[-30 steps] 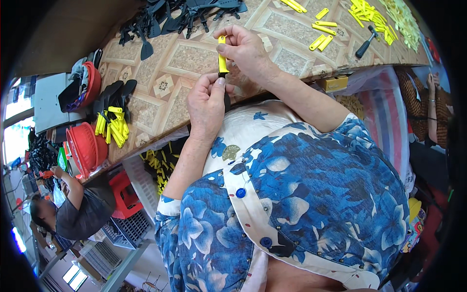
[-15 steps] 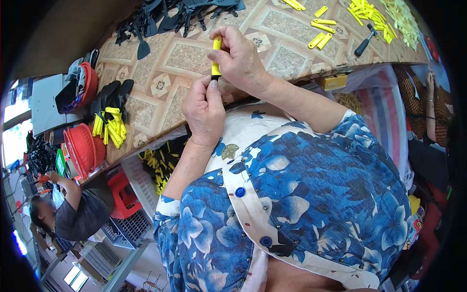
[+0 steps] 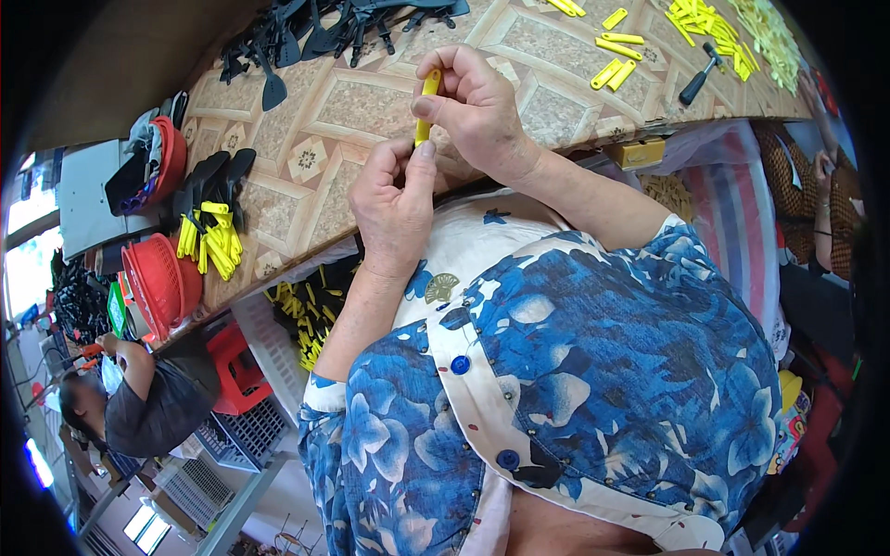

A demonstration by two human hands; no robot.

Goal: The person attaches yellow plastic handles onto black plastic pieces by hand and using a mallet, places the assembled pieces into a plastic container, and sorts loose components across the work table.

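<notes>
Over the front edge of the table, both my hands are closed on one slim yellow plastic handle [image 3: 426, 107]. My right hand [image 3: 482, 116] pinches its upper part between thumb and fingers. At its lower end, the thumb and curled fingers of my left hand [image 3: 394, 199] press on it and cover whatever joins there. The handle stands nearly upright, tilted slightly to the right. Beyond my hands lies a heap of black spatulas [image 3: 320, 37]. To the left are black utensils with yellow handles [image 3: 215, 246], bunched at the table's edge.
Loose yellow handles [image 3: 615, 74] and a small black-handled hammer [image 3: 697, 79] lie on the patterned table [image 3: 362, 116] at right. Red baskets [image 3: 162, 283] stand at left. Below the table, a white crate [image 3: 264, 338] sits beside yellow-handled pieces. A co-worker [image 3: 158, 398] works at far left.
My hands have shifted slightly right, and the yellow handle leans more. My left thumb has slid up over its lower end, covering the black part that showed there.
</notes>
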